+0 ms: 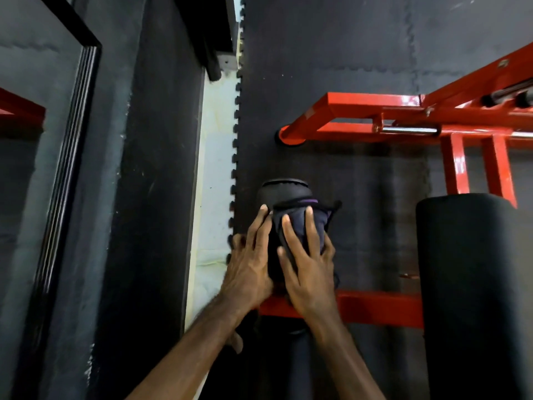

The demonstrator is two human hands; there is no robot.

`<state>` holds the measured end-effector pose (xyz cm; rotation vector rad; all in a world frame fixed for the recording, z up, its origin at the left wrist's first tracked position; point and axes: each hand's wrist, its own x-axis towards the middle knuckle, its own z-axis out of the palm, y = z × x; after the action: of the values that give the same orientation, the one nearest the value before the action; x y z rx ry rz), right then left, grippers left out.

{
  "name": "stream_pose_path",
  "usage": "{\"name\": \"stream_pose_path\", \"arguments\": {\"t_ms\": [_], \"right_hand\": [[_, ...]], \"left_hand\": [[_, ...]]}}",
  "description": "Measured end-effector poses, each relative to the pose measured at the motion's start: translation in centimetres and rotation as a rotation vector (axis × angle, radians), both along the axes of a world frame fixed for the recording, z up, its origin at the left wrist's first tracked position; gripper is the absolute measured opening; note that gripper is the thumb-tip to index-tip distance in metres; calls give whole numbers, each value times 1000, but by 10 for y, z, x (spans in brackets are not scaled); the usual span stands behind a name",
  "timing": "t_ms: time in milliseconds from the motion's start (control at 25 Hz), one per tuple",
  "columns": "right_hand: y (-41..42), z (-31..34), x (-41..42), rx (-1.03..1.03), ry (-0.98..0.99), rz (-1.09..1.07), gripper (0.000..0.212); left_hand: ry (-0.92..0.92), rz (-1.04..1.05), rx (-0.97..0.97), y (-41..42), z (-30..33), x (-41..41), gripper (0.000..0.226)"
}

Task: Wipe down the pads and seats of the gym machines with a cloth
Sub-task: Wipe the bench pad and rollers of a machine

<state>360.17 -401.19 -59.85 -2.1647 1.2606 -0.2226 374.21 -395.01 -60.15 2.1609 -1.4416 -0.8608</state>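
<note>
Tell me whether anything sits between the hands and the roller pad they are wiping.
Only the dark cloth does, as intended. The right hand presses it onto the roller pad with straight fingers, while the left hand rests bare against the pad's left side. Nothing else visible intervenes.

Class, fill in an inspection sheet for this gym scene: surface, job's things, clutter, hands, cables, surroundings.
Surface: black interlocking floor mats, pale bare strip along their left edge.
Job's things: dark cloth draped over a black roller pad; second, larger black roller pad to the right.
Clutter: nothing seen.
Hands: left hand lies on the pad's left side, fingers spread; right hand presses the cloth with straight fingers.
Cables: nothing seen.
Surroundings: red machine frame, dark wall, black-framed mirror on the left.
</note>
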Motion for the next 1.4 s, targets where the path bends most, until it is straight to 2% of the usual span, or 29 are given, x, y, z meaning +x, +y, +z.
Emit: {"name": "stream_pose_path", "arguments": {"t_ms": [120,240,320,520,680,760,840,920,1000,1040,1080,1240,1400], "right_hand": [[-27,-9,6,73,-55,-85,56],[-70,-19,36,87,-75,-141,59],[-68,-17,38,78,-93,-166,60],[20,1,-3,56,-8,-75,56],[-32,-7,28,-60,22,-84,55],[-64,-8,50,-16,57,-100,53],[-63,-5,49,-16,36,-94,54],[-28,-1,26,-79,52,-20,56],[10,5,0,7,46,16,57],[16,2,-5,37,40,13,57],[9,-1,-4,34,43,2,57],[-60,-17,38,-20,42,-75,60],[-57,-14,37,4,-21,-128,58]], "left_hand": [[241,-123,34,25,-4,30,142],[501,94,17,35,-15,20,139],[531,231,-13,31,-21,5,135],[370,270,-52,27,-17,-4,120],[293,284,-87,21,-9,-13,124],[272,278,-2,19,-5,-16,133],[191,245,50,20,-3,-18,131],[33,206,46,21,-2,-25,112],[-127,199,11,15,-1,-31,86],[-142,213,6,12,-1,-30,83],[-103,217,-1,11,-2,-26,88],[254,103,-49,26,-10,14,136],[500,154,2,31,-21,13,143]]}}
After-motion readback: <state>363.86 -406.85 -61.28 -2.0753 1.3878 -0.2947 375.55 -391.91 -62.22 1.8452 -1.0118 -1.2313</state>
